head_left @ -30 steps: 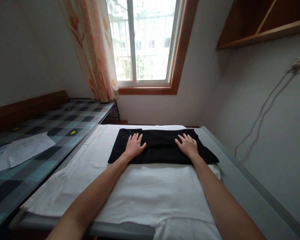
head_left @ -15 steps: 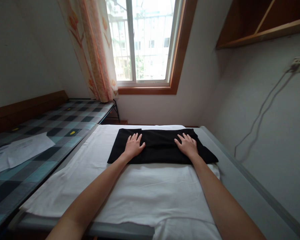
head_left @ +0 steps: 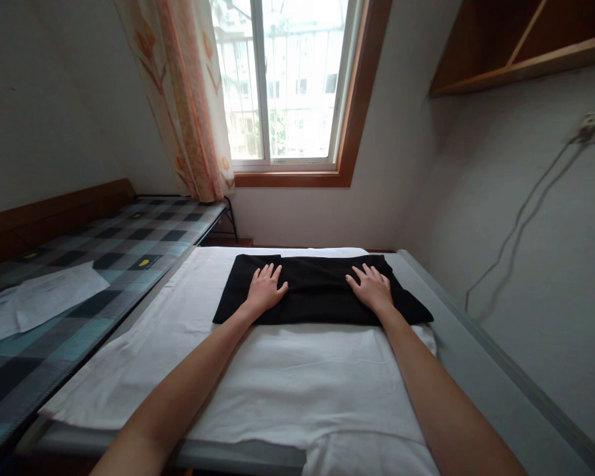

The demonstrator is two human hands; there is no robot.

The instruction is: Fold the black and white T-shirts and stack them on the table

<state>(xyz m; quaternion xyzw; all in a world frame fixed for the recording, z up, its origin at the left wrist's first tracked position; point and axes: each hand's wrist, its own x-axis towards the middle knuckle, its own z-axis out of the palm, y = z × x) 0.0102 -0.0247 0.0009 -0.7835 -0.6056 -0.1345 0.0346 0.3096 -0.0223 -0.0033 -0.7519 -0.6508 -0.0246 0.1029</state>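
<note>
A folded black garment (head_left: 317, 297) lies flat in a wide strip across the white cloth (head_left: 297, 377), which looks like a T-shirt spread out. On the garment's left part rests my left hand (head_left: 266, 291), palm down with the fingers spread. My right hand (head_left: 371, 287) lies the same way on its right part, also open. Both touch the black fabric without gripping it. Under the hands the fabric is hidden. At the right the garment tapers to a pointed corner.
A grey table (head_left: 476, 370) carries the cloths and meets the wall on the right. To the left stands a bed with a checkered cover (head_left: 173, 235) and white papers (head_left: 54, 297) on it. Ahead are a window (head_left: 297, 86) and a curtain (head_left: 193, 119). A cord (head_left: 518, 228) hangs at right.
</note>
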